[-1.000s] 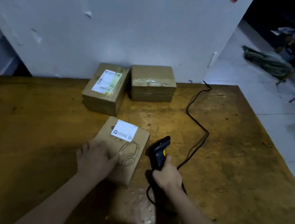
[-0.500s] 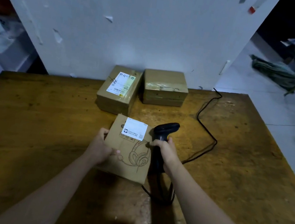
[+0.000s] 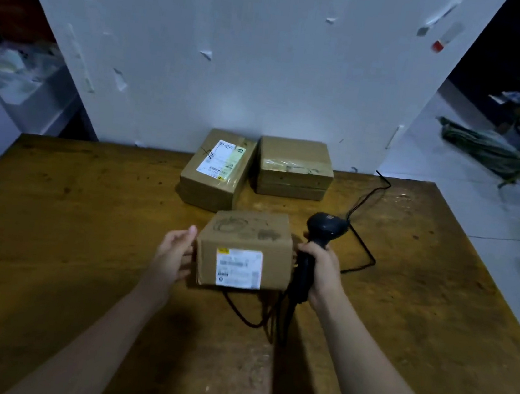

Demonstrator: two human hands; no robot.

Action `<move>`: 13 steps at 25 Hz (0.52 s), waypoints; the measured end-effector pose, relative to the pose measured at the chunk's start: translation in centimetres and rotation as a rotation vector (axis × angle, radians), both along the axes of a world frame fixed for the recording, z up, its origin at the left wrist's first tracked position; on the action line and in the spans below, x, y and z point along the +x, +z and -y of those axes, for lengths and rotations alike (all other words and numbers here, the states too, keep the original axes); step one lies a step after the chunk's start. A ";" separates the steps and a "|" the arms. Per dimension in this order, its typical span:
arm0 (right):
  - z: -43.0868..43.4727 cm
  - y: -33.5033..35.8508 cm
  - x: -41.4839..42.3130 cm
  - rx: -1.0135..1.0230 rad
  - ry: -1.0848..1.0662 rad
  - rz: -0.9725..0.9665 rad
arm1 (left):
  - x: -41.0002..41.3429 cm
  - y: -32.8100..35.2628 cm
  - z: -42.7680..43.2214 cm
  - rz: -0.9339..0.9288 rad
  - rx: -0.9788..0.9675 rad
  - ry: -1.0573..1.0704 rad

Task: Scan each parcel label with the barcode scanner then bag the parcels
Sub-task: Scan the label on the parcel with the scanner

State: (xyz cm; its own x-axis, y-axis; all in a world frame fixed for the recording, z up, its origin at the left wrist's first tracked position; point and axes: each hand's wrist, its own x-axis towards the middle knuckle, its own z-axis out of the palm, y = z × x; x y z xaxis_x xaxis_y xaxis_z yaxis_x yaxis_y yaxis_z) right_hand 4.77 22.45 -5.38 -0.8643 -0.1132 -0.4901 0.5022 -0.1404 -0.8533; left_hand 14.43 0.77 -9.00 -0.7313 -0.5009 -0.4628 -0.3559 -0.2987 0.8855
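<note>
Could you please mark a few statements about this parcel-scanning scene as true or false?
1. The right hand holds the scanner by its grip. True.
2. The held box shows a label toward the camera. True.
3. Three boxes stand by the wall. False: two, a labelled box and a plain box.
4. The left hand lies flat on the table. False: it holds the held box's left side.

At frame centre I see a brown cardboard parcel [image 3: 247, 238], a smudgy dark circular print on top and a white label [image 3: 238, 268] with a yellow corner mark. The barcode scanner [image 3: 325, 229] and cable [image 3: 362, 243] are black, the table [image 3: 85, 224] mottled ochre-brown. On the rear-left parcel [image 3: 210, 187] the waybill [image 3: 219, 159] is white and pale green.
</note>
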 end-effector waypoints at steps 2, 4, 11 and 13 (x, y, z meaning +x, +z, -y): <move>0.0 -0.4 0.8 0.061 0.015 0.020 | -0.1 -0.1 -0.6 0.090 -0.166 -0.216; -0.2 -0.5 1.4 0.103 0.037 0.016 | -0.3 -0.1 -1.4 0.128 -0.266 -0.369; -3.4 -0.5 4.1 0.078 0.028 0.038 | 0.5 -2.6 -2.8 0.336 -0.972 -1.127; -4.5 -0.8 4.7 0.120 0.017 0.062 | 0.3 -3.2 -2.7 0.255 -1.075 -1.189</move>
State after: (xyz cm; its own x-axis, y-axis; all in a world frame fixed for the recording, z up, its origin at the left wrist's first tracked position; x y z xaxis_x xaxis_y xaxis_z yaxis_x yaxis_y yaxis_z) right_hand 9.47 26.95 -6.22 -0.8301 -0.0652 -0.5537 0.5563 -0.0297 -0.8305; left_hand 14.73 3.51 -12.17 -0.8842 0.1058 -0.4550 -0.0840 0.9222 0.3776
